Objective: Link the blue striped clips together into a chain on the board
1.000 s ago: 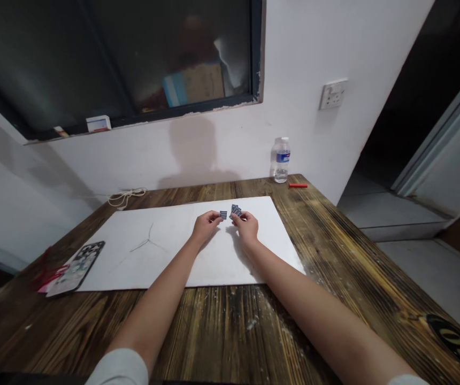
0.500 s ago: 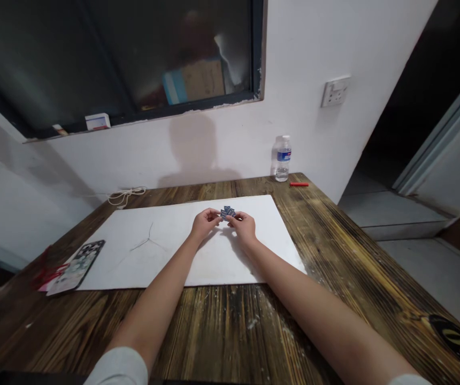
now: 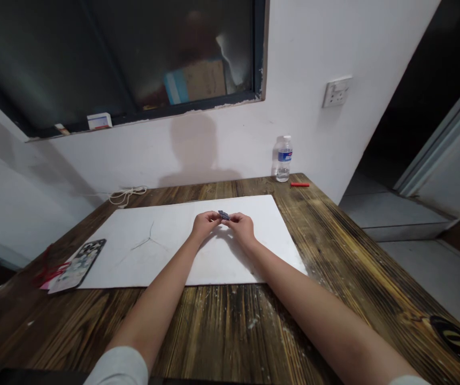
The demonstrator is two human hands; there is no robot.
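Both of my hands meet over the far middle of a white sheet (image 3: 174, 251) that lies on the wooden table (image 3: 230, 326). My left hand (image 3: 204, 225) and my right hand (image 3: 242, 227) are closed in a pinch on a small stack of tiny blue cards (image 3: 224, 215), held between the fingertips just above the sheet. The cards are squared together into one flat little pack. My forearms reach out from the near edge of the table.
A phone (image 3: 77, 264) lies on red paper at the sheet's left end. A water bottle (image 3: 283, 159) and a red pen (image 3: 299, 184) stand by the wall at the far right. A coiled white cord (image 3: 127, 195) lies far left. The table's right edge drops to the floor.
A second ago each hand held separate cards, fanned in the right. The hands came together and the cards are now gathered into one small pack between both.
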